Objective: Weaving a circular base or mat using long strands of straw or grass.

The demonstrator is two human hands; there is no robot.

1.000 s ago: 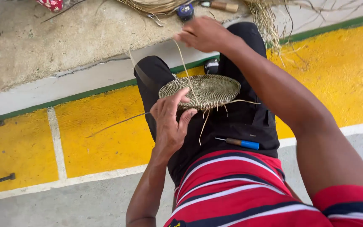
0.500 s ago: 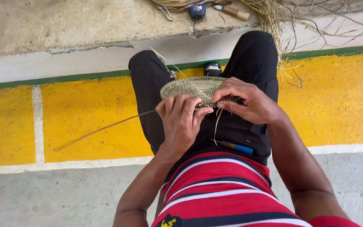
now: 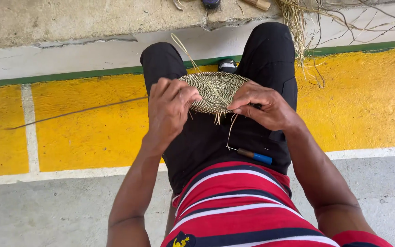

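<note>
A: Head view, centre of the frame. What is in the hands?

B: A round woven disc (image 3: 213, 90), flat and tilted slightly toward the camera, resting over the lap between the black-clad thighs. The left hand (image 3: 170, 107) grips its left rim, fingers (image 3: 186, 93) curled and pressed on the edge. The right hand (image 3: 264, 105) is at the lower right rim, its fingers pressed together, pinching a strand (image 3: 230, 130) at the disc's edge.

A: Which way does the work lie from the fingers?

B: The disc sits between both hands, touching each. The open edge being worked is at the disc's bottom, just left of the right fingertips, so the right hand is nearer. Loose strand ends hang down from there toward the lower centre. A longer fibre (image 3: 193, 57) rises from the disc toward the upper left.

A: Anything else?

B: A blue-handled tool (image 3: 254, 156) lies on the lap, below the right hand, apart from it. Dry fibres (image 3: 298, 27) lie at the upper right on the ledge. A thin stick (image 3: 76, 112) runs left across the yellow floor (image 3: 92, 137).
</note>
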